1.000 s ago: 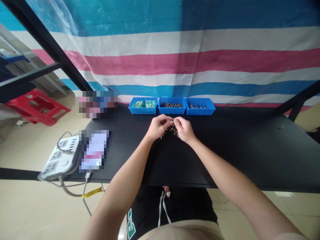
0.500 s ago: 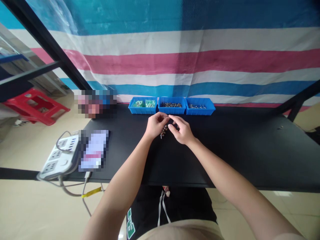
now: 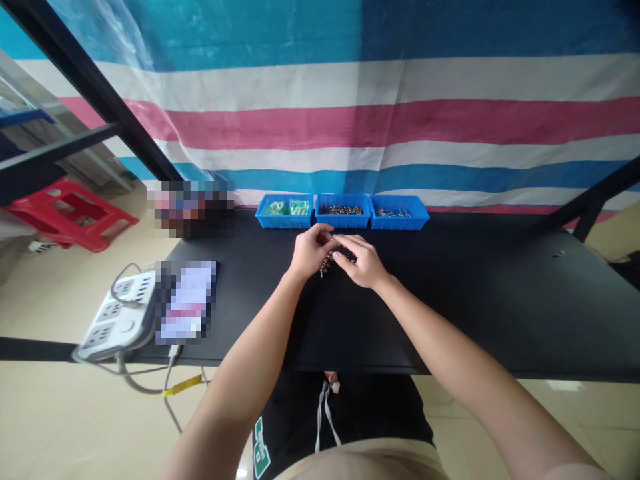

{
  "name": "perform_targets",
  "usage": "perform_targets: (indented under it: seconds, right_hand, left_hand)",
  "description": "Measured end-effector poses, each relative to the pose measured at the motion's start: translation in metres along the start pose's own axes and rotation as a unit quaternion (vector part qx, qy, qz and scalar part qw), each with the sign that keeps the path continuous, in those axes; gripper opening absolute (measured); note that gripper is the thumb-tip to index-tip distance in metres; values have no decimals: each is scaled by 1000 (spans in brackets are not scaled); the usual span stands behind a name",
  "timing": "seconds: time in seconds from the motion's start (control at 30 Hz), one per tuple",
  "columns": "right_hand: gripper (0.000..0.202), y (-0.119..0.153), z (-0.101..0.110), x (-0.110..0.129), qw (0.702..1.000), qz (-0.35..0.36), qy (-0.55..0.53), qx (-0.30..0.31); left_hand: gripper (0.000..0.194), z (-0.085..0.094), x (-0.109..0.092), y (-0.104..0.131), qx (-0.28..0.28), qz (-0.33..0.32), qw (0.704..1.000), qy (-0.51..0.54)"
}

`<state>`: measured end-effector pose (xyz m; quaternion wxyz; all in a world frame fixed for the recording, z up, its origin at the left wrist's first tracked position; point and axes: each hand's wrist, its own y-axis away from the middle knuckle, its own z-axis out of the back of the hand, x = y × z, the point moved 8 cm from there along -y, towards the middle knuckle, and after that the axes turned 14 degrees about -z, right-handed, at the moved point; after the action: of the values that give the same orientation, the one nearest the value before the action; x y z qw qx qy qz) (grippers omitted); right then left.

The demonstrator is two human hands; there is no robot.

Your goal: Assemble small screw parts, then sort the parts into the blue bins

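Observation:
Over the middle of the black tabletop (image 3: 480, 293), my two hands meet at their fingertips. My left hand (image 3: 311, 252) is closed in a pinch, thumb against fingers, and what it grips is too small to make out. From the right, my right hand (image 3: 364, 260) reaches in with bent fingers touching the left fingertips. Its thumb lies lower, beside a small cluster of shiny metal pieces (image 3: 325, 268). These look like little brown-and-silver screws or fittings lying on the table, partly covered by my hands.
Behind my hands stand three blue bins: the left bin (image 3: 285, 222) has green-and-white packets, the middle bin (image 3: 343, 220) small metal parts, the right bin (image 3: 400, 221) silvery pieces. A power strip (image 3: 120, 313) and a blurred-out flat item (image 3: 187, 300) lie at left. A striped sheet (image 3: 310, 127) hangs behind.
My right hand has shifted slightly left and its fingers now overlap the left fingertips more. It covers more of the metal pieces. The left hand stays nearly in place.

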<state>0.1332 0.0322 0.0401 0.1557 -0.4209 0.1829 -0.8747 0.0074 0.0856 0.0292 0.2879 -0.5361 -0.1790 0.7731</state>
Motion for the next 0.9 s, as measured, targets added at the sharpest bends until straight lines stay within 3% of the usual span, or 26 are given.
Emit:
perform_targets:
  seconds: [0.23,0.37,0.53,0.7,0.9]
  right_hand:
    - [42,-3,4,-6,999,-3,24,-21]
    - [51,-9,13,-14,996,1,76,-47]
    - [59,-28,31,-39,980,-64,169,-81]
    - [66,-58,36,-58,957,-120,262,-32]
    - [66,-91,27,-63,937,-117,326,52]
  left_hand:
    - [37,7,-3,-3,5,-32,996,-82]
    - [27,18,4,-3,-19,-17,990,-141]
    - [19,20,8,-3,-17,-4,985,-170]
    - [17,20,9,-4,-11,-2,984,-176]
    - [15,20,9,-3,-6,3,984,-179]
